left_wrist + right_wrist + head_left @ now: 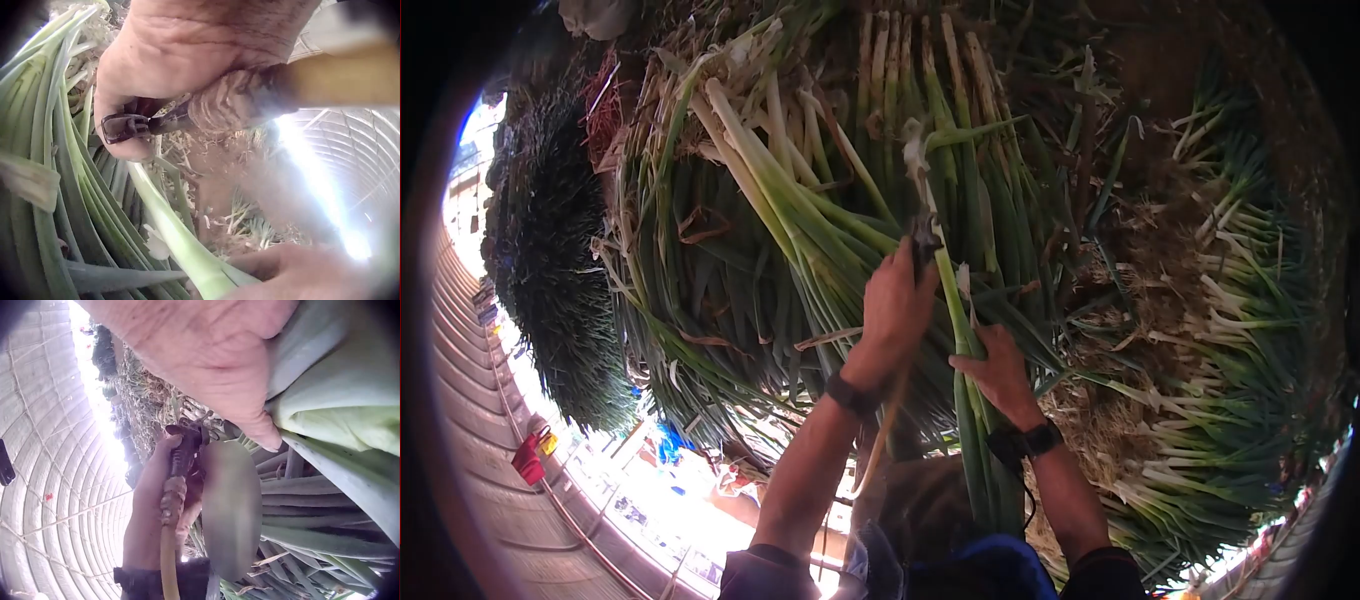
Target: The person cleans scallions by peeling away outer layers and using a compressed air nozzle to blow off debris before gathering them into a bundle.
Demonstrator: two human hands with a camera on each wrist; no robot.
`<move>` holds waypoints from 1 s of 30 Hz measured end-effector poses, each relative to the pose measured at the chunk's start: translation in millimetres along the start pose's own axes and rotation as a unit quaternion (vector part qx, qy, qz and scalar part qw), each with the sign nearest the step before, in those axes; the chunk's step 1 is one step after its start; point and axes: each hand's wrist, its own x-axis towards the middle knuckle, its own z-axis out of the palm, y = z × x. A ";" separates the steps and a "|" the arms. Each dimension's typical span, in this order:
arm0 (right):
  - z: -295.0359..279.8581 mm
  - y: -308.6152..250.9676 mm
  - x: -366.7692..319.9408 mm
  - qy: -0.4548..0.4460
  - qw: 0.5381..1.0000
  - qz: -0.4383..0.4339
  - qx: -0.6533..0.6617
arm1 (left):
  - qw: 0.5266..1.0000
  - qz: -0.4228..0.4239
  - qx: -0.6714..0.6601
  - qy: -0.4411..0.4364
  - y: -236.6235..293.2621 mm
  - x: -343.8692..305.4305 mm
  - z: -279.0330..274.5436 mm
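Observation:
My left hand [895, 310] grips a dark air gun [128, 128], its handle wrapped in tape and a yellowish hose [169, 562] running back from it. The air gun lies against the upper part of a long green onion [948, 275], whose pale end carries loose, ragged skin. Lower on the same stalk, my right hand [997, 375] holds the green leaves between thumb and fingers. Those wide leaves [337, 394] fill the right side of the right wrist view. In the left wrist view, the stalk slants from the left fingertips down to the right hand.
A heap of green onions [740, 240] spreads beneath and left of the hands, with several pale stalks [890, 80] lined up behind. At right, more onions [1220, 340] lie stacked beside dry, rooty debris [1150, 260]. A dark green pile [550, 240] stands far left, near a ribbed tunnel wall [480, 420].

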 end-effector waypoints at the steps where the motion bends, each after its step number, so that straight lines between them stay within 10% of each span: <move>1: -2.0 -4.0 0.4 -0.010 1.000 -0.002 0.002 | 0.999 0.005 0.028 0.018 -0.5 9.1 0.3; 9: -5.3 -8.8 1.1 -0.027 0.999 0.045 0.005 | 0.996 -0.060 -0.057 -0.027 6.5 13.7 -26.9; 14: -31.7 -35.8 7.5 0.144 0.972 -0.119 -0.144 | 0.990 -0.006 -0.126 -0.070 -4.3 -44.8 -46.4; 19: -42.1 -95.6 57.7 0.058 0.983 -0.023 0.172 | 0.993 0.018 0.024 0.117 -44.8 -98.9 -100.3; 23: -18.0 -123.6 131.3 -0.039 0.994 0.058 0.087 | 0.962 0.017 0.130 0.238 -118.1 -89.1 -164.0; 26: 28.2 -97.5 181.8 0.006 0.998 -0.045 0.041 | 0.938 -0.059 0.218 0.263 -160.9 -66.8 -192.7; 28: 50.3 -82.2 197.9 0.031 0.996 -0.030 0.074 | 0.853 -0.009 0.419 0.312 -174.8 -53.2 -198.5; 30: 64.5 -76.7 202.2 0.028 0.999 -0.029 0.034 | 0.929 -0.010 0.267 0.257 -167.6 -46.8 -184.1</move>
